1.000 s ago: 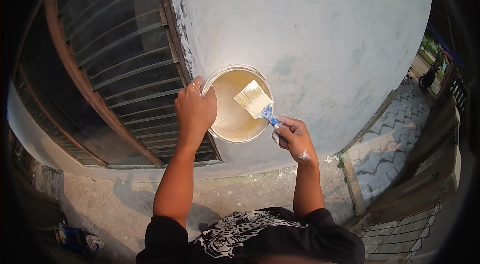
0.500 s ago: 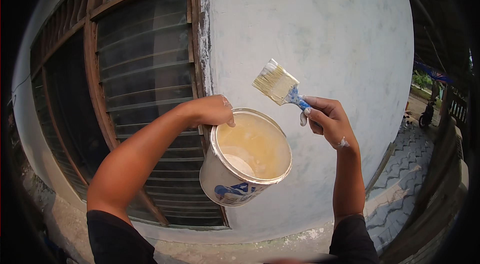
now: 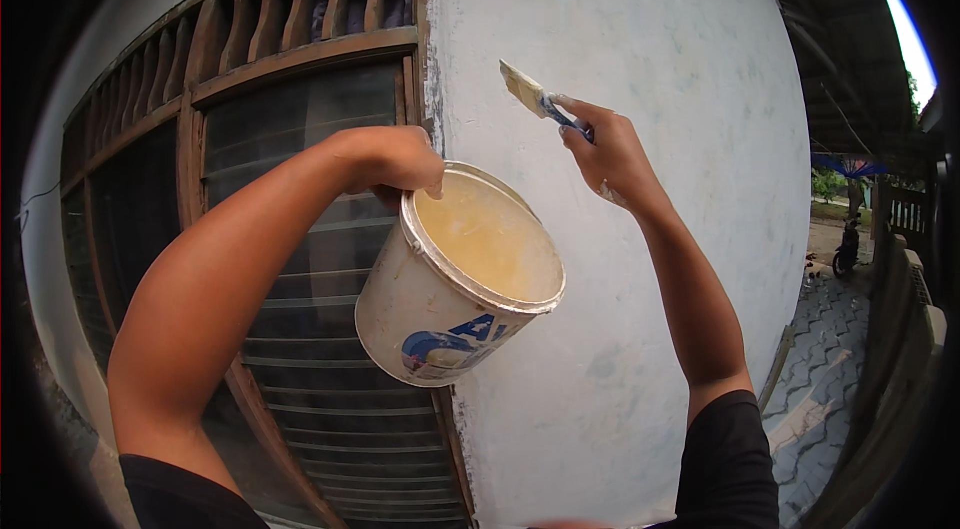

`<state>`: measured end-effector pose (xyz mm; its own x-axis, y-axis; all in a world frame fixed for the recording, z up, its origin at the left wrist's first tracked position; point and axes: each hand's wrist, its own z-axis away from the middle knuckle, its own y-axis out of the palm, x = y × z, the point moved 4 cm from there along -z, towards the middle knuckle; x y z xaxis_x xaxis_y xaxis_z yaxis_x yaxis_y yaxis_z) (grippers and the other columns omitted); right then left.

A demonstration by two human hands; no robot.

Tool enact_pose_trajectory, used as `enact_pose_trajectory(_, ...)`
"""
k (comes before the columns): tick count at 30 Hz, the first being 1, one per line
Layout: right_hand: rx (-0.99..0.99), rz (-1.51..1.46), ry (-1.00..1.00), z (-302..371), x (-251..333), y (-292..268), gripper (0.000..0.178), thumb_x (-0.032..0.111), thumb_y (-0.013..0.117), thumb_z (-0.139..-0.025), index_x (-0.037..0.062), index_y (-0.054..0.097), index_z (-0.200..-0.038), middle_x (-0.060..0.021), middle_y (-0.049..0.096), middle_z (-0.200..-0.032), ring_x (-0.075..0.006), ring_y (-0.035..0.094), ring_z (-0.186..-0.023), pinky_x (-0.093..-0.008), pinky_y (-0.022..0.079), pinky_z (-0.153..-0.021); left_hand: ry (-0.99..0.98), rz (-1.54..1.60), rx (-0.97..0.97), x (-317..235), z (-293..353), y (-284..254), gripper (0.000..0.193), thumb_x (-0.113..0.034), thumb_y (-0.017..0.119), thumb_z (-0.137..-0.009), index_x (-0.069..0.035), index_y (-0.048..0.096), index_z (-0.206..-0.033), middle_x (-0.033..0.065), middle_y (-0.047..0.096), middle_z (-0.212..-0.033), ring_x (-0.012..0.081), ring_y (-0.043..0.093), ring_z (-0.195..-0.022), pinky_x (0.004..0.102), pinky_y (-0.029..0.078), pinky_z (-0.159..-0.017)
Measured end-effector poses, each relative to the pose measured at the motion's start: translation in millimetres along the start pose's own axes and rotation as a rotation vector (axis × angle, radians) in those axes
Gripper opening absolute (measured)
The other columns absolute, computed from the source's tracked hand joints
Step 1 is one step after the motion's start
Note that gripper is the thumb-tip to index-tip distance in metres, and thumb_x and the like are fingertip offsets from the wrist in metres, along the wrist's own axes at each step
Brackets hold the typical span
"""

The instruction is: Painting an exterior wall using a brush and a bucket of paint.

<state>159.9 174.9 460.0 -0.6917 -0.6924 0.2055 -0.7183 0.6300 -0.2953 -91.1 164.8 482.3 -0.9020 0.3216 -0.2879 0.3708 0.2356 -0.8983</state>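
So, lowest of all, the black sleeves [image 3: 733, 459] run out of view at the lower edge. The left hand [image 3: 405, 157] has its grip clamped on the rim of a whitish bucket [image 3: 385, 299], which hangs tilted below it, yellowish inside; some of the fingers are hidden, and the bucket's near side covers its bottom. Its outside carries blue lettering [image 3: 472, 329] beside a rounded blue emblem [image 3: 430, 349], both bending out of sight around the curve. Higher, to the right, the right hand [image 3: 612, 151] has its grip closed around the handle of a paintbrush [image 3: 527, 94], seen nearly edge-on, well apart from the bucket; whether the bristles touch the pale wall [image 3: 680, 49] behind, I cannot tell. Bare wall spreads wide around the brush, while the bucket overlaps the louvred window [image 3: 330, 399] and its wooden frame [image 3: 192, 154]. Beyond the wall's far edge lie a paved path [image 3: 825, 369] and a dark motorbike [image 3: 848, 249], too small for detail
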Motion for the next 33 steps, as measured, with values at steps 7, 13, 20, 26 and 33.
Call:
enact_pose_trajectory(7, -0.269, 0.339, -0.239, -92, 27, 47, 0.044, 0.003, 0.057, -0.09, 0.0129, 0.072, -0.13, -0.0226, 0.07, -0.103, -0.0367, 0.071, -0.09, -0.0467, 0.057, -0.078, -0.026, -0.096, -0.038, -3, 3, -45, 0.039, -0.024, 0.07, -0.089, 0.004, 0.071, -0.116, 0.0148, 0.07, -0.114, 0.0244, 0.067, -0.097, 0.0356, 0.056, -0.088)
enact_pose_trajectory(13, -0.447, 0.508, -0.245, -176, 27, 71, 0.036, 0.003, 0.055, -0.092, 0.0116, 0.075, -0.12, -0.0209, 0.067, -0.1, -0.0384, 0.07, -0.091, -0.0469, 0.058, -0.077, -0.033, -0.171, -0.056, -4, 1, -67, 0.038, -0.028, 0.071, -0.09, -0.001, 0.073, -0.117, 0.0117, 0.07, -0.115, 0.0231, 0.066, -0.097, 0.0351, 0.054, -0.09)
enact_pose_trajectory(20, -0.157, 0.63, -0.172, -206, 49, 59, 0.015, -0.001, 0.064, -0.082, 0.0013, 0.073, -0.093, -0.02, 0.075, -0.098, -0.0397, 0.074, -0.093, -0.0458, 0.061, -0.075, -0.088, -0.164, -0.028, 20, -1, -84, 0.036, -0.029, 0.071, -0.09, -0.001, 0.074, -0.114, 0.0105, 0.071, -0.113, 0.0218, 0.065, -0.097, 0.0341, 0.054, -0.091)
enact_pose_trajectory(26, -0.297, 0.643, -0.148, -222, 56, 18, 0.028, 0.002, 0.06, -0.085, 0.0051, 0.075, -0.109, -0.0188, 0.075, -0.104, -0.04, 0.073, -0.095, -0.0478, 0.059, -0.077, -0.079, -0.196, -0.068, 7, 7, -78, 0.036, -0.025, 0.072, -0.09, 0.003, 0.073, -0.112, 0.0129, 0.071, -0.107, 0.0231, 0.067, -0.091, 0.0356, 0.055, -0.088)
enact_pose_trajectory(33, -0.123, 0.607, -0.159, -226, 47, 37, 0.021, 0.006, 0.066, -0.086, 0.0023, 0.075, -0.104, -0.0202, 0.076, -0.109, -0.0396, 0.073, -0.102, -0.0464, 0.06, -0.083, -0.123, -0.2, -0.083, 16, 7, -79, 0.035, -0.022, 0.072, -0.089, 0.007, 0.073, -0.109, 0.0158, 0.073, -0.103, 0.0244, 0.069, -0.085, 0.0366, 0.057, -0.087)
